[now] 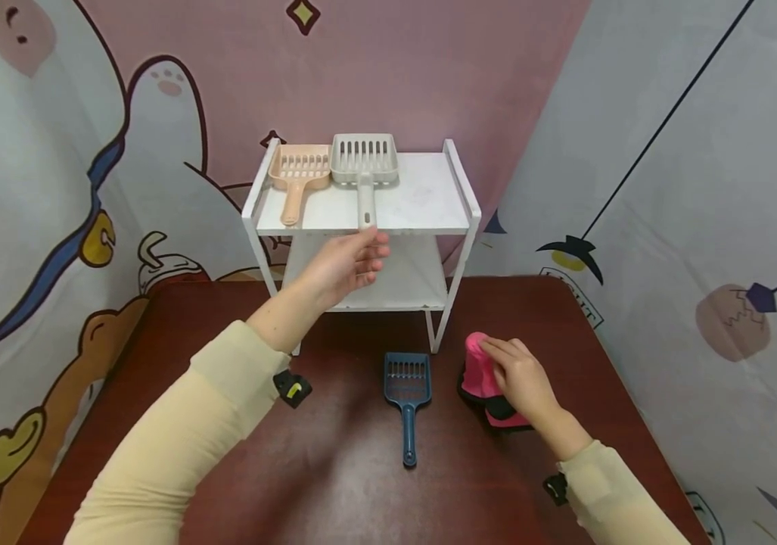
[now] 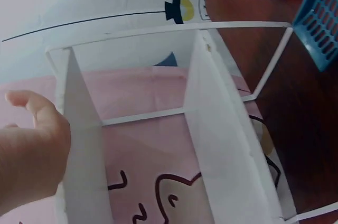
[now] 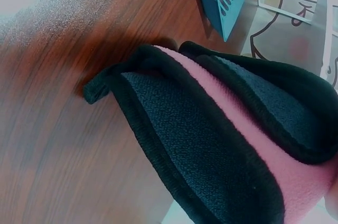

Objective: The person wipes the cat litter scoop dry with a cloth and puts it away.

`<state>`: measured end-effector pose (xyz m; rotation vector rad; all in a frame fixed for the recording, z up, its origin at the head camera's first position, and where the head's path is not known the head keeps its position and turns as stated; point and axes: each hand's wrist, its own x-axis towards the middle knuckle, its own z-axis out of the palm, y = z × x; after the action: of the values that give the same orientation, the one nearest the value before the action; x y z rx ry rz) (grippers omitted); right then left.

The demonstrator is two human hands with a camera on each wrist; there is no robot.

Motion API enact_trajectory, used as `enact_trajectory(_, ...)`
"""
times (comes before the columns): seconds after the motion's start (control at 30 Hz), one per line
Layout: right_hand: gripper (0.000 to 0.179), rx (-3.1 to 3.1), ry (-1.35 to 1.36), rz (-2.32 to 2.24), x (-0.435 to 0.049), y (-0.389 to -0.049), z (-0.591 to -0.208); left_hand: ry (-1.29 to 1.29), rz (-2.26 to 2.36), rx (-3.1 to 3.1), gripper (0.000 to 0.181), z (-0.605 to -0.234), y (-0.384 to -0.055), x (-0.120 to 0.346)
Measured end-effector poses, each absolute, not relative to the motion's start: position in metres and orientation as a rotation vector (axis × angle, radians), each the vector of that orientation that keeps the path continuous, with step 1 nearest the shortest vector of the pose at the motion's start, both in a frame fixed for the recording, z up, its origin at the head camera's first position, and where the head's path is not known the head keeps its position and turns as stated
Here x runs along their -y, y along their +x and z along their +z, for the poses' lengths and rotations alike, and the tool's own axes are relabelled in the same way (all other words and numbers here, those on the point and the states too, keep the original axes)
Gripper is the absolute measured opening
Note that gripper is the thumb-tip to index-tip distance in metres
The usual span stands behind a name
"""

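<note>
The 2 hands are held well apart. The left hand (image 1: 342,266) is placed at the handle end of the grey scoop (image 1: 365,198), which is set on top of the white rack (image 1: 429,193), beside the peach scoop (image 1: 295,195); whether that handle is pinched cannot be told. The black-edged pink mitt (image 1: 478,372) is pinched near its top by the right hand (image 1: 523,378), right of the blue scoop (image 1: 408,412) and over the table (image 1: 238,484). As the grey handle reaches the rack's front edge, the scoop could be tipped by a downward press, or the peach scoop nudged by a leftward swing. The soft mitt could be folded over or dropped through so small a hold.
</note>
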<state>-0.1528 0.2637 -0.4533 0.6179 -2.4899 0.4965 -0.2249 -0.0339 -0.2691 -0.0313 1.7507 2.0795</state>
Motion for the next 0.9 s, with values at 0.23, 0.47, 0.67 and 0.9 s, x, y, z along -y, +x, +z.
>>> enact_trajectory(0.23,0.038,2.497,0.611,0.507,-0.264,-0.153,-0.454,0.004,1.957,-1.762,0.046,-0.296,-0.219,0.045)
enact_trajectory(0.47,0.038,2.491,0.618,0.522,-0.263,-0.153,-0.453,-0.041,1.842,-1.76,0.05,-0.341,-0.207,0.052)
enact_trajectory(0.67,0.038,2.5,0.629,0.506,-0.261,-0.153,-0.449,-0.106,1.838,-1.737,0.041,-0.374,-0.2,0.055)
enact_trajectory(0.9,0.038,2.493,0.632,0.511,-0.261,-0.152,-0.446,-0.147,1.829,-1.721,0.037,-0.406,-0.195,0.058)
